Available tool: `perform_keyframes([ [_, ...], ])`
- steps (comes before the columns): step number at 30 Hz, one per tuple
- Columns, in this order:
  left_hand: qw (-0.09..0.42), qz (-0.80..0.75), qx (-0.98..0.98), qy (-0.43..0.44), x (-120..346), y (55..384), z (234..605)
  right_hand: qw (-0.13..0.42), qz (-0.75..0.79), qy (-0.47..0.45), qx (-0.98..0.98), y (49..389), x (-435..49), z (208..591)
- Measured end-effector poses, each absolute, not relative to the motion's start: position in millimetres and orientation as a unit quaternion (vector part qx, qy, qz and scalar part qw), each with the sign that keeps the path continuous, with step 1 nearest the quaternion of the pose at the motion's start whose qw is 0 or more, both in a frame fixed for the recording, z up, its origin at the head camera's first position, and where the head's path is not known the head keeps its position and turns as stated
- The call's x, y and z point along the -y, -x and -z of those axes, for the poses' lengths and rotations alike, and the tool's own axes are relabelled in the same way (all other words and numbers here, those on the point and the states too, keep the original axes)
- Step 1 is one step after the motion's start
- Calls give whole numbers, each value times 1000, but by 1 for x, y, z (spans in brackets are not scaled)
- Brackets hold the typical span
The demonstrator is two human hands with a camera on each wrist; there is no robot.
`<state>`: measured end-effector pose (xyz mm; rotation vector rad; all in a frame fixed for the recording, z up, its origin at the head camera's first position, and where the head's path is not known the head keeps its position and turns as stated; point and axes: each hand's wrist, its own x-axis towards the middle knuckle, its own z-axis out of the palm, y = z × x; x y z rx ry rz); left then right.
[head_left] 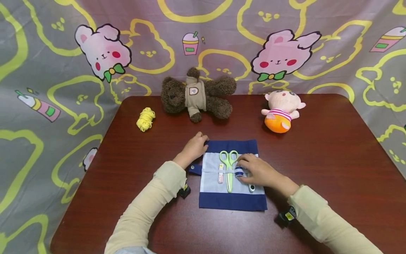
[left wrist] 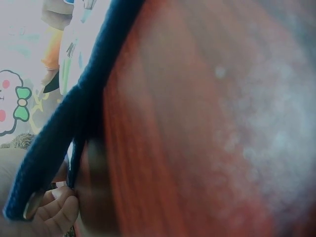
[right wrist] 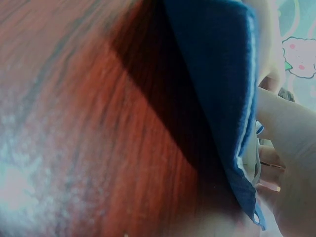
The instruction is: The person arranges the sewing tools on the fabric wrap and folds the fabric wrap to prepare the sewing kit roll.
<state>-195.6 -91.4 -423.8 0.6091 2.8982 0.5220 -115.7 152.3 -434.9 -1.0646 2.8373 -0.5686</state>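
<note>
A navy and pale-blue cloth organizer (head_left: 233,201) lies unrolled on the table, a pale elastic band across its middle. My left hand (head_left: 194,146) pinches its far left corner; in the left wrist view the fingertips (left wrist: 61,210) are at the navy cloth edge. With thumb and fingers, my right hand (head_left: 258,169) holds a small blue-and-white roll (head_left: 239,171) at the band. Left of it, green-handled scissors (head_left: 229,164) are tucked under the band, beside a small pink-and-white strip (head_left: 220,174). A white oval-ended item (head_left: 252,188) shows partly below my right hand.
A navy snap tab (head_left: 195,169) sticks out from the organizer's left side. Farther back on the brown table (head_left: 333,158) are a yellow yarn bundle (head_left: 146,120), a brown teddy bear (head_left: 196,93) lying sideways and a pink-and-orange plush doll (head_left: 280,111). A patterned curtain (head_left: 219,21) hangs behind.
</note>
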Motion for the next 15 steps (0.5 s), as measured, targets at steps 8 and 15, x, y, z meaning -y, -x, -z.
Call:
perform_keyframes([
  [8,69,-178,-961,-202,92,193,424,31,178,346,-921,114,-153,436],
  [15,60,-176,-960,-209,93,195,424,27,176,344,-922,115,-152,434],
])
